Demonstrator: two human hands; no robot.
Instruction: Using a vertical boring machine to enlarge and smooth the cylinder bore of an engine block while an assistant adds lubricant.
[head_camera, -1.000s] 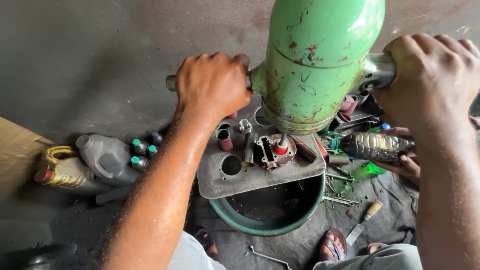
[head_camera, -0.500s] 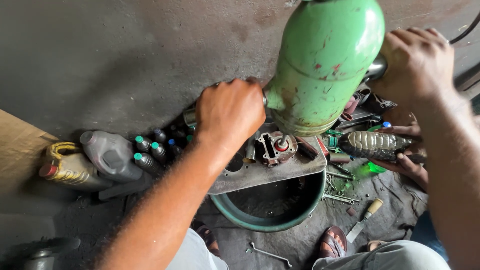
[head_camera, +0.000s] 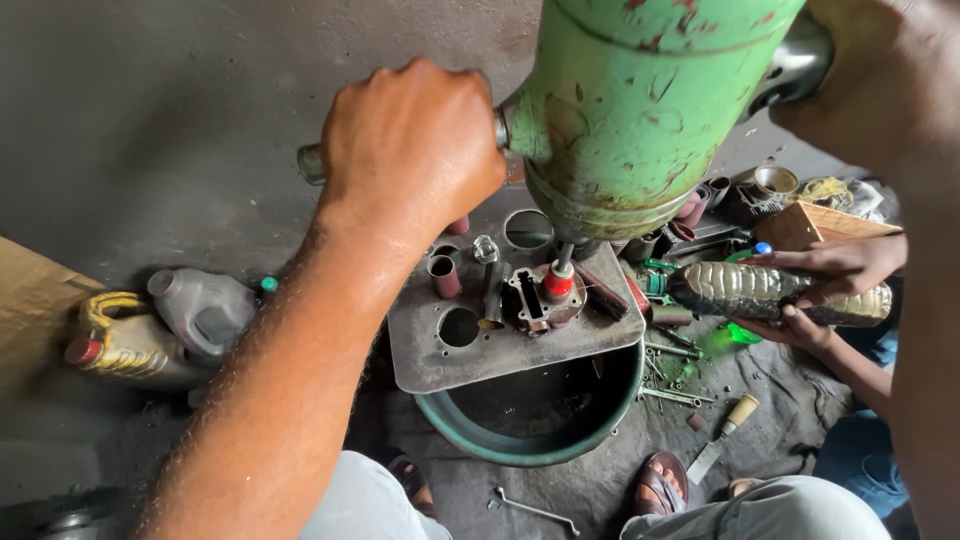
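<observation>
A grey concrete floor (head_camera: 150, 120) carries everything. On it stands a green basin (head_camera: 530, 430), topped by a holed metal plate (head_camera: 470, 350). To the left lie a grey jug (head_camera: 200, 312) and a yellow jug (head_camera: 120, 345) (touching each other). Near the basin lie a spanner (head_camera: 535, 510), a wooden-handled scraper (head_camera: 725, 435) and scattered bolts (head_camera: 670, 375) on a dark cloth (head_camera: 780, 400).

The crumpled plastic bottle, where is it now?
In the head view, the crumpled plastic bottle lies at right, held by another person's hands, beside the metal plate.
</observation>
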